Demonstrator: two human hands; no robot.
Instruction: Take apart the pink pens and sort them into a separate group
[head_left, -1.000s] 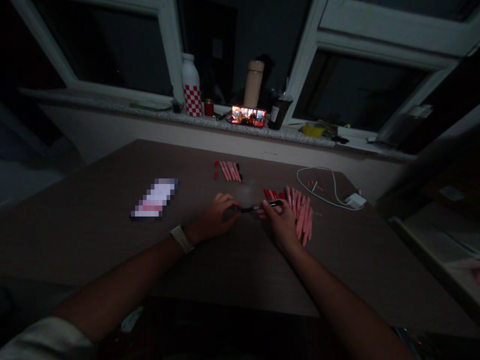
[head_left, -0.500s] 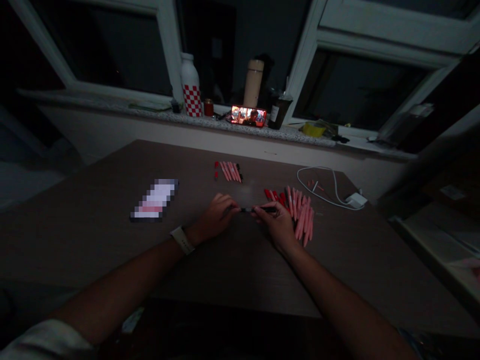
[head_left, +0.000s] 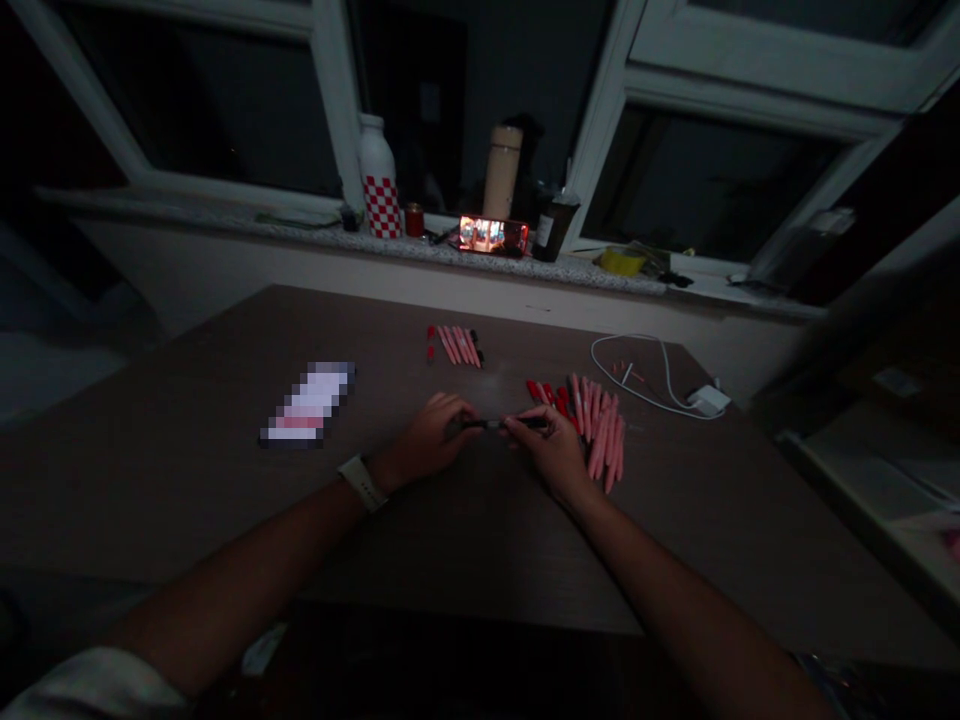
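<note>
Above the middle of the table, a dark pen lies level between my two hands. My left hand pinches its left end with the fingertips. Its right part is gripped by the fingers of my right hand. Just right of that hand lies a pile of pink pens, with several red caps or pens at its left side. Farther back, a short row of pink pens lies beside two red pieces and some black ones. Dim light hides the finer details of the held pen.
A phone with a blurred screen lies left on the table. At the back right are a white cable and charger. On the windowsill stand a checkered bottle, a beige flask, a lit phone and a dark cup.
The fingers of my left hand have shifted slightly on the pen's left end, and more dark length shows by them. My right hand keeps its hold. The whole view has shifted a little.
</note>
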